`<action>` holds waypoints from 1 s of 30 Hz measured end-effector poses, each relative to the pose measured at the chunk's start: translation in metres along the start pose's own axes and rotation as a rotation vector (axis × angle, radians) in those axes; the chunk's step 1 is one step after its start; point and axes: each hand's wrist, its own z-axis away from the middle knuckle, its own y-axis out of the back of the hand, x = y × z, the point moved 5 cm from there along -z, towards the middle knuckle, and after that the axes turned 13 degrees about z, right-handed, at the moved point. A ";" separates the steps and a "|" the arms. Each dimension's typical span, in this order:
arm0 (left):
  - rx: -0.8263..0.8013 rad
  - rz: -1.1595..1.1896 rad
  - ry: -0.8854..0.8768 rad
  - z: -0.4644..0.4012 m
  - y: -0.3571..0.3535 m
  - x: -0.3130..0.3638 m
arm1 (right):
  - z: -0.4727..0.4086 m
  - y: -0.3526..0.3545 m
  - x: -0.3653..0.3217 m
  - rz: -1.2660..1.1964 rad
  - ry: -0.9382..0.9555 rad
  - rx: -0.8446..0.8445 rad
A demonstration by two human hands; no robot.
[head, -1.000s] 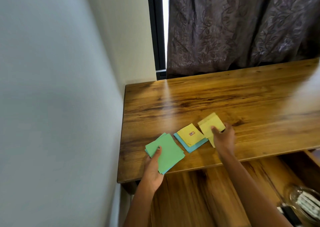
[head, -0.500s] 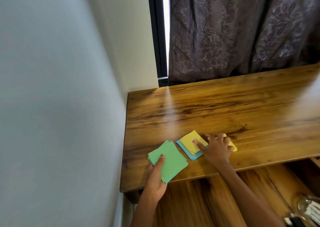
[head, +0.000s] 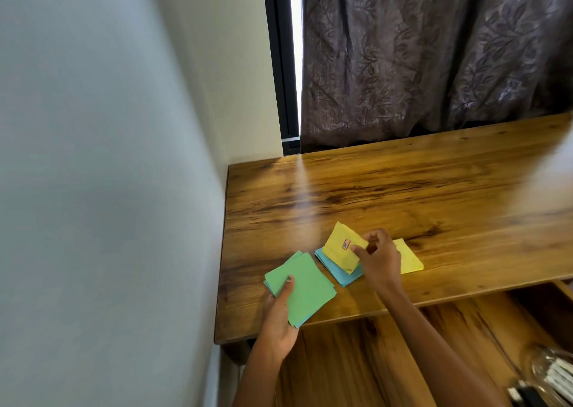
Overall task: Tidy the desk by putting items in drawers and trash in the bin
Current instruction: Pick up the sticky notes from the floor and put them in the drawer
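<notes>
On the wooden desk point(head: 403, 189), near its front left corner, lie small paper stacks. My left hand point(head: 279, 316) grips a green stack point(head: 305, 285) at the desk's edge, thumb on top. My right hand point(head: 379, 259) pinches a yellow stack point(head: 339, 248) with a small red label and tilts it up off the blue stack point(head: 339, 275) beneath it. Another yellow stack point(head: 409, 261) lies flat to the right, partly hidden by my right hand.
A pale wall runs along the desk's left side. A dark patterned curtain point(head: 434, 50) hangs behind the desk. Below the front edge is an open wooden drawer point(head: 356, 366); a clear glass container point(head: 555, 372) sits at the bottom right.
My right hand put one yellow stack down flat on the desk, moved left, and has lifted the labelled yellow stack off the blue one. My left hand stayed on the green stack.
</notes>
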 end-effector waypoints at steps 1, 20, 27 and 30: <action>0.000 -0.005 -0.006 0.000 -0.001 0.000 | -0.002 0.008 -0.001 -0.063 -0.033 0.052; 0.004 -0.027 -0.007 0.000 0.000 0.000 | -0.015 0.025 0.017 0.412 0.073 0.069; 0.007 -0.025 -0.006 0.002 -0.003 0.001 | 0.000 -0.032 0.005 0.662 0.046 -0.289; 0.004 -0.026 -0.009 0.001 -0.004 0.002 | -0.008 -0.030 0.008 0.672 -0.065 -0.371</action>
